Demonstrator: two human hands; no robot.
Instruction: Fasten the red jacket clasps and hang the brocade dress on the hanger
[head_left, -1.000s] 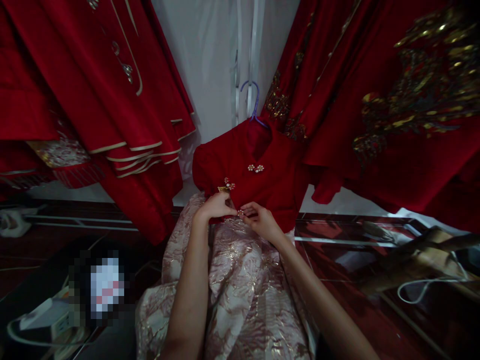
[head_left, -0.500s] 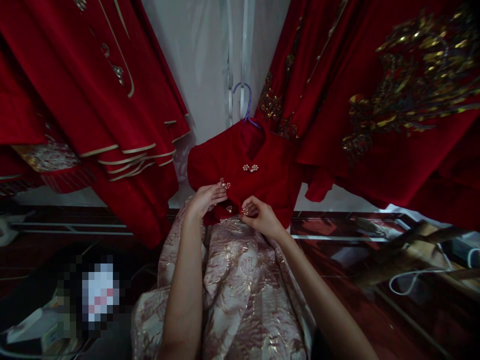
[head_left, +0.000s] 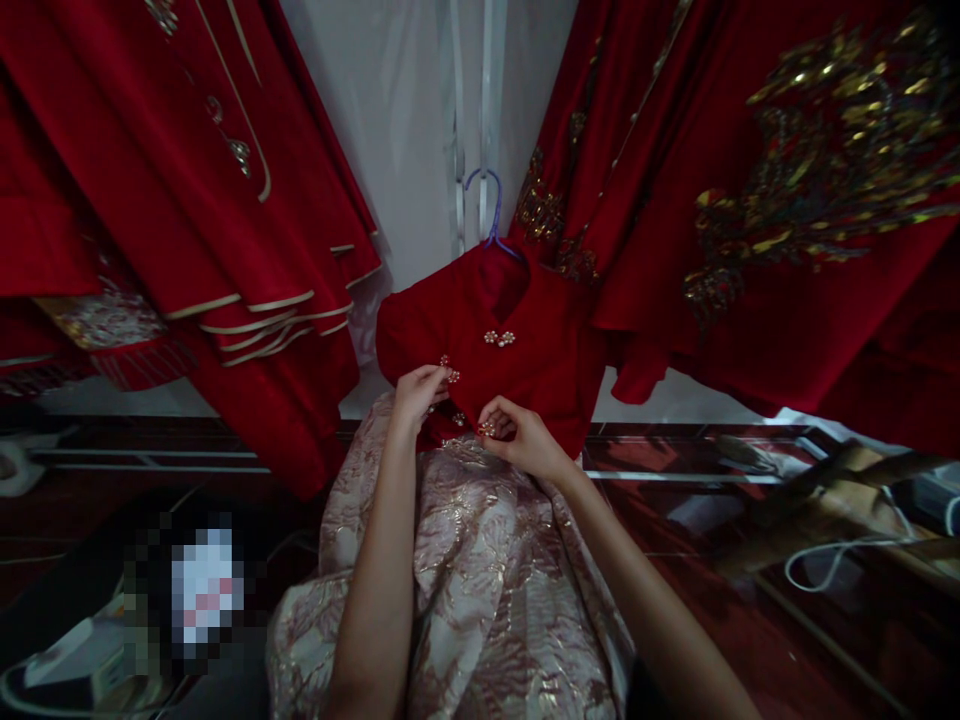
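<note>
A small red velvet jacket hangs in front of me on a purple hanger, over a pale pink and gold brocade skirt. Pearl clasp buttons run down its front: one near the collar, one lower left. My left hand is closed on the jacket's front flap beside the lower pearl button. My right hand pinches a small pearl button at the jacket's lower edge.
Larger red garments with cream trim hang at the left; red robes with gold embroidery hang at the right. A glossy dark red floor lies below, with a white cable at the right and boxes at the lower left.
My left hand moved up from the lower clasp to the flap by the upper pearl button. The right hand stayed at the lower edge, pinching more tightly. The view shifted slightly.
</note>
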